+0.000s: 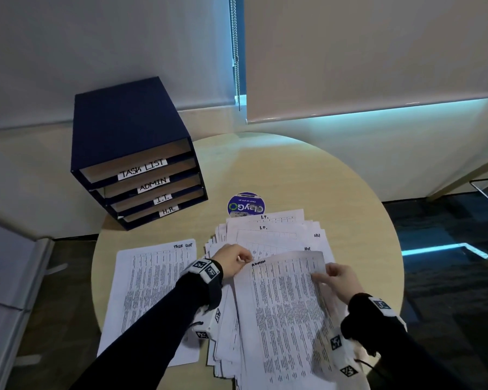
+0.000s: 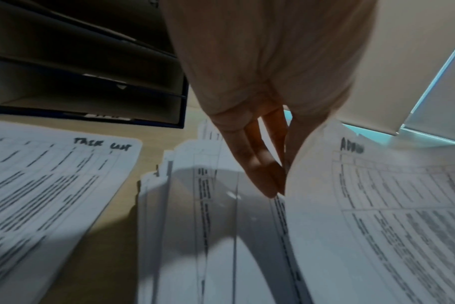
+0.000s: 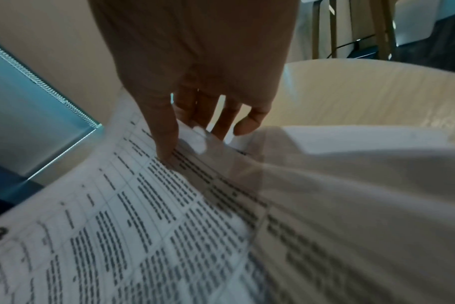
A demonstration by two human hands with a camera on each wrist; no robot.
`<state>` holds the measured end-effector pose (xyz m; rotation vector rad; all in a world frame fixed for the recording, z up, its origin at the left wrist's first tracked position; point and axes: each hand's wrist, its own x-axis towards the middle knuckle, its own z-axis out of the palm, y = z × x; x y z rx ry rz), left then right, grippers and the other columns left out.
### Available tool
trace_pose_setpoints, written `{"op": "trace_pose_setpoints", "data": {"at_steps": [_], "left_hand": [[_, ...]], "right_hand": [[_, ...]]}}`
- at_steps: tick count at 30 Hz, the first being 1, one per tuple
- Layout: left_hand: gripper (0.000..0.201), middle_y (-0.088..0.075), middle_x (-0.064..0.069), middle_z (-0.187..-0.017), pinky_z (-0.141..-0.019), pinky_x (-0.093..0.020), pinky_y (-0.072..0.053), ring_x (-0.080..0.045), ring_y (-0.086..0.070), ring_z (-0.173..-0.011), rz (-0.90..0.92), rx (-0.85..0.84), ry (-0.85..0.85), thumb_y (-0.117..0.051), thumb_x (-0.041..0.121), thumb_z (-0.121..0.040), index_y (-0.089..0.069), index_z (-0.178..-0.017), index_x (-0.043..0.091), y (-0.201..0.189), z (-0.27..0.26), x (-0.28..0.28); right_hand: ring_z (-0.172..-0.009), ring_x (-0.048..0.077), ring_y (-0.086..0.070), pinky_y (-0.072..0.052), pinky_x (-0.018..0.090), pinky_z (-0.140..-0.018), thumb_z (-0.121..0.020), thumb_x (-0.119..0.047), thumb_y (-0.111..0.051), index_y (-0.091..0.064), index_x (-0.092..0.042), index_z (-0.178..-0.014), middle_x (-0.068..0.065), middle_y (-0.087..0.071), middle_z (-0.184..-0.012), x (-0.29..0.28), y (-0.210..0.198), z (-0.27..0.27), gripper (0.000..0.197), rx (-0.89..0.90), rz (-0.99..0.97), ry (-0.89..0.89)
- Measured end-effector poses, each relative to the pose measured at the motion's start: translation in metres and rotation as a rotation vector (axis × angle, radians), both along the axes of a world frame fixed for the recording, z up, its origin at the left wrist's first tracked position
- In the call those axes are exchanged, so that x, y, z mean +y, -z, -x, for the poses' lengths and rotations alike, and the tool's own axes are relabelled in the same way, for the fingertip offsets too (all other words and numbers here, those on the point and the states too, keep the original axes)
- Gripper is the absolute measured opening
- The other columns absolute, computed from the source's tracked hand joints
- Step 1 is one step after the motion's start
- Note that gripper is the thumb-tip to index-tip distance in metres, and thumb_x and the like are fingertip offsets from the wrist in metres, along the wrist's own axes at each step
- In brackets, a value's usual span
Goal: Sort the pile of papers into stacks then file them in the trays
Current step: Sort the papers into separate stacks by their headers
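Your left hand (image 1: 233,260) and right hand (image 1: 339,278) both pinch the white printed "ADMIN" sheet (image 1: 282,313) | above the loose paper pile (image 1: 268,235), near worktop (image 1: 335,187) edge.

On the round table (image 1: 335,175), both hands lift a sheet marked ADMIN (image 1: 282,311) off the fanned pile of papers (image 1: 265,235); the left hand (image 1: 233,260) pinches its top left corner, the right hand (image 1: 340,278) its right edge; a TASK LIST sheet (image 1: 150,280) lies left of the pile; the labelled tray unit (image 1: 133,153) stands beyond it; a round sticker (image 1: 246,205) sits just behind the pile.

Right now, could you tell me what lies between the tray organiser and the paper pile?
In the head view, bare table and a round blue sticker, beside the pile.
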<state>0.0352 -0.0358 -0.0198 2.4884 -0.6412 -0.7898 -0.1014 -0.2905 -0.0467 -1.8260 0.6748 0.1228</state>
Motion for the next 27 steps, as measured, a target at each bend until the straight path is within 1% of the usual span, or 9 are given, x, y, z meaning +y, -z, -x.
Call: {"op": "trace_pose_setpoints", "data": {"at_steps": [2,4,6,8,11,16,20,23,27], "left_hand": [[0.029,-0.056,-0.002,-0.126,-0.095,-0.023,-0.039,-0.019,-0.052,-0.116,-0.036,-0.087,0.057,-0.051,0.006,-0.096,-0.063,-0.120,0.016,-0.001,0.000,-0.006],[0.057,-0.038,0.001,-0.141,-0.108,-0.034,-0.034,-0.018,-0.037,-0.127,-0.063,-0.224,0.075,-0.045,-0.010,-0.088,-0.047,-0.136,0.022,0.002,0.001,-0.011],[0.078,-0.026,0.000,-0.150,-0.111,-0.041,-0.029,-0.022,-0.028,-0.133,-0.161,-0.369,0.122,-0.043,-0.017,-0.079,-0.030,-0.146,0.022,0.003,-0.002,-0.017],[0.067,-0.033,-0.003,-0.144,-0.107,-0.041,-0.031,-0.023,-0.031,-0.129,-0.222,-0.450,0.169,-0.050,-0.004,-0.086,-0.029,-0.145,0.022,0.005,-0.008,-0.019],[0.035,-0.050,0.000,-0.126,-0.102,-0.035,-0.034,-0.020,-0.042,-0.116,-0.227,-0.495,0.158,-0.049,0.019,-0.096,-0.047,-0.131,0.023,0.005,-0.017,-0.019],[0.020,-0.068,-0.005,-0.102,-0.089,-0.035,-0.047,-0.024,-0.060,-0.100,-0.154,-0.350,0.055,-0.049,0.014,-0.095,-0.068,-0.099,0.013,0.004,-0.022,-0.009],[0.038,-0.047,0.004,-0.126,-0.103,-0.037,-0.032,-0.019,-0.040,-0.119,-0.157,-0.491,0.117,-0.054,0.018,-0.091,-0.050,-0.127,0.027,0.015,-0.023,-0.005],[0.050,-0.035,0.001,-0.139,-0.105,-0.039,-0.031,-0.023,-0.033,-0.128,-0.190,-0.554,0.123,-0.051,0.020,-0.094,-0.033,-0.141,0.025,0.015,-0.026,-0.012],[0.039,-0.041,0.002,-0.124,-0.101,-0.036,-0.034,-0.020,-0.040,-0.117,-0.190,-0.502,0.108,-0.053,0.021,-0.092,-0.045,-0.129,0.030,0.013,-0.033,-0.018]], "right_hand": [[-0.047,0.008,-0.043,-0.031,0.020,-0.050,-0.074,-0.008,-0.078,-0.053,-0.009,-0.054,-0.011,-0.048,-0.044,0.001,0.000,0.004,0.032,0.013,0.025,-0.030],[-0.047,0.009,-0.036,-0.027,0.022,-0.050,-0.074,-0.013,-0.079,-0.054,-0.012,-0.055,-0.012,-0.042,-0.040,0.000,0.002,0.008,0.032,0.031,0.065,-0.077],[-0.049,0.009,-0.036,-0.028,0.023,-0.052,-0.075,-0.015,-0.079,-0.056,-0.014,-0.056,-0.013,-0.044,-0.039,-0.001,0.006,0.012,0.030,0.031,0.072,-0.094],[-0.048,0.008,-0.036,-0.028,0.021,-0.051,-0.076,-0.015,-0.079,-0.056,-0.015,-0.056,-0.014,-0.045,-0.038,-0.001,0.006,0.014,0.030,0.034,0.082,-0.093],[-0.047,0.006,-0.035,-0.027,0.020,-0.050,-0.077,-0.015,-0.078,-0.053,-0.016,-0.056,-0.014,-0.044,-0.039,-0.002,0.005,0.014,0.032,0.025,0.102,-0.092],[-0.060,0.018,-0.062,-0.050,0.032,-0.064,-0.077,-0.005,-0.074,-0.055,-0.011,-0.076,0.001,-0.069,-0.067,-0.004,0.009,0.010,0.020,0.046,0.075,-0.063],[-0.070,0.021,-0.069,-0.052,0.027,-0.060,-0.082,0.000,-0.068,-0.046,-0.016,-0.098,0.011,-0.072,-0.084,0.000,0.007,0.006,0.032,0.058,0.016,-0.004],[-0.074,0.022,-0.068,-0.051,0.025,-0.061,-0.082,0.000,-0.067,-0.041,-0.029,-0.111,0.012,-0.071,-0.085,0.002,0.005,0.007,0.049,0.054,0.037,-0.035],[-0.069,0.020,-0.058,-0.045,0.027,-0.063,-0.083,-0.002,-0.065,-0.052,-0.020,-0.078,-0.002,-0.063,-0.071,0.001,0.008,0.011,0.023,0.045,0.205,-0.162]]}}
